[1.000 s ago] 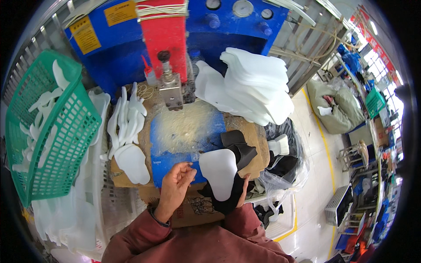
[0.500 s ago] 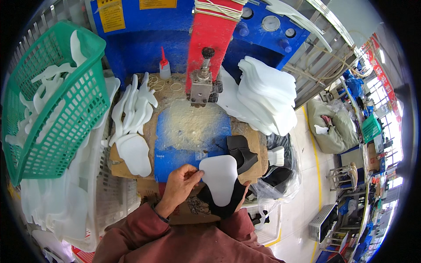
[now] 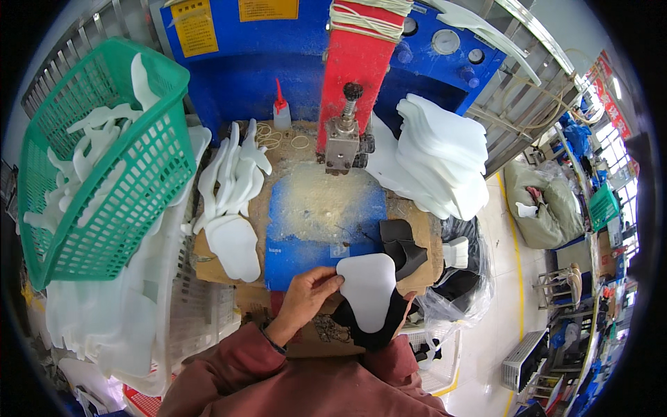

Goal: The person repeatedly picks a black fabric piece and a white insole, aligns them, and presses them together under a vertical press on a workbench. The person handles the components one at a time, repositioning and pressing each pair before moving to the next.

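White pad (image 3: 368,288): it is near the person, at the near right of the blue board (image 3: 299,258), lying over the black cloth (image 3: 379,338); wide at the far end, narrow at the near end.
Left hand (image 3: 304,300): thumb and finger pinch the pad at its far left edge.
Right hand (image 3: 405,316): it is at the right side of the black cloth; most of it is hidden, so I cannot tell how tightly it closes.
Pad handling: it looks light and smooth, probably bendable but holding its shape; it may slide on the cloth.
Cloth handling: it seems soft and likely to fold.
Where to hold: the pad's wide edge, I think; the cloth needs support from below.
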Action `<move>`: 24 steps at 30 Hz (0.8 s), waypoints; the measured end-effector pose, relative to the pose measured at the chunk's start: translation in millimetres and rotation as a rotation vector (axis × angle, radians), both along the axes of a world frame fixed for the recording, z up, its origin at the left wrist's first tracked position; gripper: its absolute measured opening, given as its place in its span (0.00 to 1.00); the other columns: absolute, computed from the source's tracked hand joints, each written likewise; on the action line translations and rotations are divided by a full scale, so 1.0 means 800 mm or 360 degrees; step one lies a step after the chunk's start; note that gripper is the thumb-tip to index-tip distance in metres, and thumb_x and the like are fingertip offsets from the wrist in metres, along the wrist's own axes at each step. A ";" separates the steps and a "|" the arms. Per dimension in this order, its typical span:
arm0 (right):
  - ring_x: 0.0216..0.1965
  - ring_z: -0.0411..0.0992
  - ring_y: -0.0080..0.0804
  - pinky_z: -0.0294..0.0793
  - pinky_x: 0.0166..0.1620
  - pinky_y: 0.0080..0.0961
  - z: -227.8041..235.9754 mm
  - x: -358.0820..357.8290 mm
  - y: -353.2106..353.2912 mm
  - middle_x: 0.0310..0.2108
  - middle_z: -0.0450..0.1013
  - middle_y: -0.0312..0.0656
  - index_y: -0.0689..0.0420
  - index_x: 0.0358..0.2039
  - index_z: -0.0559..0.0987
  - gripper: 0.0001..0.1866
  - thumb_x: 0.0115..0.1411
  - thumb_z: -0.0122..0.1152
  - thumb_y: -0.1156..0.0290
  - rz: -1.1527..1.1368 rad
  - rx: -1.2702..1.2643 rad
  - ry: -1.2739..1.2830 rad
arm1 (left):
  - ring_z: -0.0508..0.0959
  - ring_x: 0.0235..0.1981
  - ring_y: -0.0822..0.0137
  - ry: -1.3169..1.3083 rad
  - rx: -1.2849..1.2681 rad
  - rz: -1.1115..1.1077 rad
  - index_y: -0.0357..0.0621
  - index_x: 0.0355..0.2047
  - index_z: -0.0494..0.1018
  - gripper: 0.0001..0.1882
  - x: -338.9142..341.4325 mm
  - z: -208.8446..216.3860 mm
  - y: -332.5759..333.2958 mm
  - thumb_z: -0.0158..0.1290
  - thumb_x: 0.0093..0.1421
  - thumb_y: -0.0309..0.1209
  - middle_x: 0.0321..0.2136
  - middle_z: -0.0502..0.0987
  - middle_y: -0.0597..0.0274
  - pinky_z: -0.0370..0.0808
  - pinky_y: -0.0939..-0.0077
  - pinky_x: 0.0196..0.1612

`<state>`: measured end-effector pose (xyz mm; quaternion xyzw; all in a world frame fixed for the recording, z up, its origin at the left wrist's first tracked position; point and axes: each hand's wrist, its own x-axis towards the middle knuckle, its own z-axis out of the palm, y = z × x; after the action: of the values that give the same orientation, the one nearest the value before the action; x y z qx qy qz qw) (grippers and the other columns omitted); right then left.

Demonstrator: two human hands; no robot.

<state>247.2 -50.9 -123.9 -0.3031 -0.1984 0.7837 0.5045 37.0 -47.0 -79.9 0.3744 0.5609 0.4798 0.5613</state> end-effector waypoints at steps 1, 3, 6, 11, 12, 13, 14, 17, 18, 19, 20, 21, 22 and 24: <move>0.62 0.71 0.50 0.73 0.63 0.45 0.001 0.000 0.000 0.65 0.68 0.53 0.60 0.73 0.59 0.56 0.66 0.29 0.21 -0.0009 -0.0008 -0.0019 | 0.78 0.35 0.77 -0.0003 -0.0025 -0.0064 0.35 0.48 0.81 0.16 0.000 -0.002 -0.001 0.63 0.67 0.35 0.33 0.83 0.65 0.76 0.79 0.38; 0.60 0.72 0.48 0.73 0.62 0.44 -0.004 0.000 0.001 0.64 0.69 0.52 0.60 0.72 0.60 0.53 0.67 0.31 0.24 -0.0031 -0.0037 -0.0044 | 0.77 0.34 0.79 0.0014 0.0013 -0.0047 0.33 0.46 0.82 0.14 0.001 -0.005 -0.002 0.62 0.68 0.33 0.32 0.83 0.66 0.75 0.81 0.37; 0.55 0.73 0.43 0.74 0.57 0.39 -0.016 0.001 -0.003 0.58 0.71 0.49 0.61 0.68 0.63 0.46 0.68 0.37 0.31 -0.0079 -0.0035 -0.0151 | 0.76 0.30 0.80 -0.0021 0.0025 0.0009 0.32 0.44 0.83 0.12 0.005 -0.006 -0.002 0.61 0.68 0.31 0.29 0.81 0.67 0.73 0.83 0.34; 0.47 0.75 0.35 0.74 0.50 0.32 -0.030 0.002 -0.011 0.49 0.75 0.44 0.61 0.62 0.69 0.35 0.70 0.46 0.42 -0.0167 0.0107 -0.0578 | 0.76 0.30 0.79 0.0158 0.0039 0.0026 0.32 0.42 0.81 0.10 0.003 -0.008 -0.003 0.60 0.68 0.29 0.29 0.81 0.67 0.74 0.82 0.34; 0.45 0.75 0.34 0.74 0.48 0.30 -0.030 0.003 -0.013 0.47 0.75 0.43 0.61 0.60 0.70 0.33 0.71 0.48 0.44 -0.0200 0.0147 -0.0682 | 0.76 0.30 0.79 0.0195 0.0055 0.0004 0.33 0.43 0.81 0.10 0.002 -0.010 -0.002 0.60 0.68 0.28 0.30 0.82 0.66 0.74 0.81 0.34; 0.44 0.76 0.32 0.74 0.47 0.29 -0.029 0.003 -0.015 0.46 0.76 0.42 0.61 0.59 0.71 0.31 0.71 0.50 0.46 -0.0243 0.0190 -0.0803 | 0.77 0.31 0.79 0.0187 0.0119 -0.0007 0.33 0.44 0.81 0.10 0.000 -0.012 0.000 0.60 0.68 0.28 0.30 0.82 0.66 0.75 0.81 0.35; 0.42 0.76 0.30 0.74 0.45 0.27 -0.025 0.005 -0.017 0.44 0.77 0.41 0.61 0.58 0.72 0.29 0.72 0.52 0.48 -0.0296 0.0238 -0.0922 | 0.79 0.33 0.77 0.0159 0.0104 -0.0034 0.33 0.45 0.81 0.09 0.000 -0.014 0.002 0.58 0.69 0.27 0.33 0.83 0.64 0.77 0.80 0.38; 0.37 0.77 0.26 0.75 0.41 0.23 -0.004 0.005 -0.020 0.39 0.79 0.38 0.61 0.54 0.76 0.22 0.73 0.58 0.55 -0.0463 0.0286 -0.1109 | 0.82 0.35 0.75 -0.0037 0.0043 -0.0123 0.33 0.48 0.80 0.10 -0.006 -0.009 0.007 0.56 0.70 0.26 0.35 0.84 0.61 0.79 0.78 0.42; 0.40 0.78 0.28 0.76 0.42 0.24 0.006 0.004 -0.019 0.43 0.79 0.40 0.62 0.58 0.74 0.25 0.73 0.57 0.54 -0.0421 0.0361 -0.1058 | 0.84 0.41 0.71 -0.0167 0.0028 -0.0120 0.33 0.56 0.76 0.15 -0.010 -0.003 0.007 0.53 0.72 0.25 0.42 0.85 0.56 0.80 0.76 0.46; 0.42 0.79 0.31 0.78 0.43 0.24 0.018 0.002 -0.018 0.47 0.79 0.43 0.62 0.63 0.72 0.28 0.74 0.55 0.53 -0.0382 0.0158 -0.0940 | 0.83 0.45 0.67 0.0066 0.0167 0.0017 0.33 0.59 0.74 0.17 -0.012 0.005 0.005 0.52 0.72 0.26 0.46 0.83 0.53 0.79 0.74 0.49; 0.45 0.80 0.34 0.79 0.44 0.25 0.030 -0.006 -0.016 0.52 0.78 0.45 0.62 0.66 0.69 0.30 0.74 0.54 0.53 -0.0363 -0.0034 -0.0693 | 0.82 0.50 0.63 0.0277 0.0277 0.0138 0.33 0.61 0.72 0.19 -0.015 0.015 0.000 0.52 0.73 0.27 0.50 0.82 0.50 0.79 0.71 0.52; 0.47 0.78 0.34 0.77 0.46 0.26 0.042 -0.013 -0.015 0.53 0.76 0.45 0.62 0.67 0.68 0.31 0.74 0.53 0.52 -0.0286 -0.0065 -0.0433 | 0.81 0.54 0.59 0.0464 0.0317 0.0263 0.33 0.63 0.70 0.21 -0.015 0.027 -0.004 0.52 0.73 0.28 0.54 0.80 0.46 0.78 0.68 0.55; 0.49 0.76 0.33 0.75 0.48 0.27 0.054 -0.021 -0.014 0.54 0.75 0.44 0.62 0.67 0.67 0.32 0.74 0.52 0.51 -0.0184 0.0022 -0.0491 | 0.77 0.59 0.54 0.0772 0.0609 0.0185 0.33 0.65 0.68 0.23 -0.011 0.037 -0.009 0.52 0.72 0.30 0.58 0.77 0.43 0.75 0.64 0.58; 0.52 0.72 0.33 0.71 0.52 0.29 0.070 -0.040 -0.014 0.56 0.72 0.44 0.62 0.68 0.65 0.34 0.74 0.49 0.48 0.0018 0.0193 -0.0530 | 0.69 0.68 0.44 0.1281 0.1046 0.0058 0.34 0.68 0.64 0.28 0.007 0.051 -0.010 0.53 0.72 0.34 0.65 0.69 0.38 0.69 0.54 0.66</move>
<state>215.6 -62.1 -68.2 -0.3965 -0.3279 0.7122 0.4776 42.7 -54.9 -39.0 0.6759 0.5585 0.4583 0.1455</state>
